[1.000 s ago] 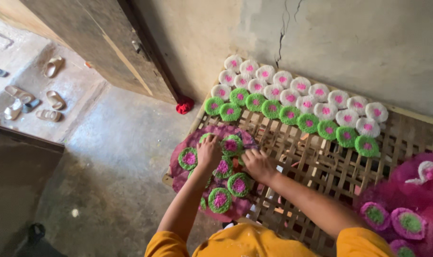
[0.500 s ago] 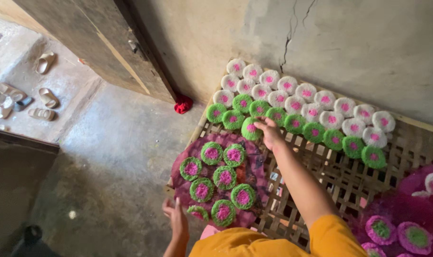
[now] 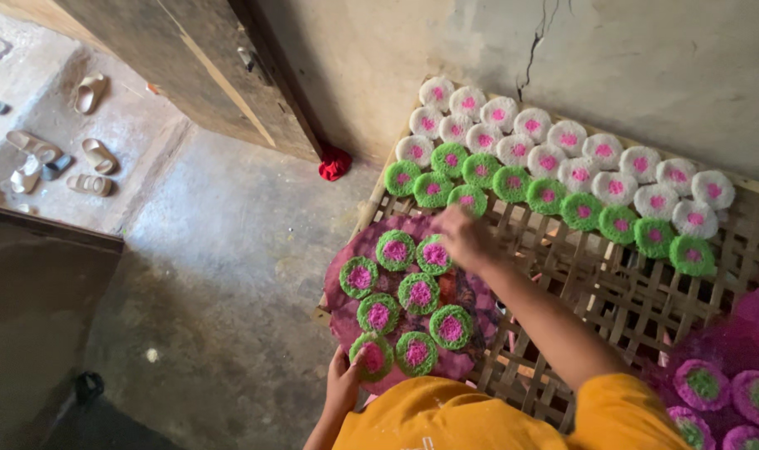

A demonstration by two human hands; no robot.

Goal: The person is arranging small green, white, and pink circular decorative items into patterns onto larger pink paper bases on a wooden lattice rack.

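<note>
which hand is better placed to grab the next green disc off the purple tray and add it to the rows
Likely the right hand: it hovers over the lattice rack beside the discs on the purple tray, near the green row's end. The left hand grips the tray's near edge.

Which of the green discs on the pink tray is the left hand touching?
The one at the tray's near-left corner: the left hand's fingers rest on its edge, while the other seven green discs on the tray lie untouched.

— Where are the hands?
— The right hand point(image 3: 464, 237) sits by a green disc point(image 3: 468, 198) on the bamboo rack point(image 3: 613, 292), perhaps touching it; it's blurred.
— The left hand point(image 3: 344, 382)?
— It grips the purple cloth point(image 3: 458, 367) edge beside another green disc point(image 3: 372, 356).
</note>
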